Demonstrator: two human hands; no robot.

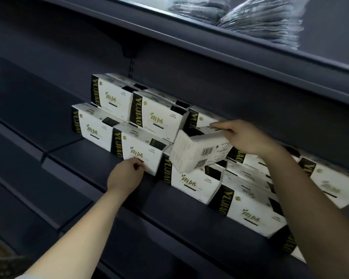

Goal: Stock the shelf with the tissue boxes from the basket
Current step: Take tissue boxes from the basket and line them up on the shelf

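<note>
Your right hand [244,137] grips one tissue pack [199,150] by its top edge, fingers curled over it, and holds it tilted, barcode side toward you, above the lower row and in front of the upper row. Your left hand [127,174] has its fingers curled against the lower front edge of a pack in the front row [137,150] — thumb and fingertips pinch that edge.

On the dark shelf [101,178] you have two levels of white packs with black-and-gold bands. Counting what shows clearly: three packs on the upper level [113,97], the third partly hidden behind the one in your right hand, and four packs along the front of the lower level, running from the left end down to the right. Further packs lie to the right beyond your right forearm — at least two, but blur and the arm keep me from an exact count there.

On the shelf above [230,57], at the top of the view, lie two clear plastic-wrapped bundles [260,19] of something dark.
</note>
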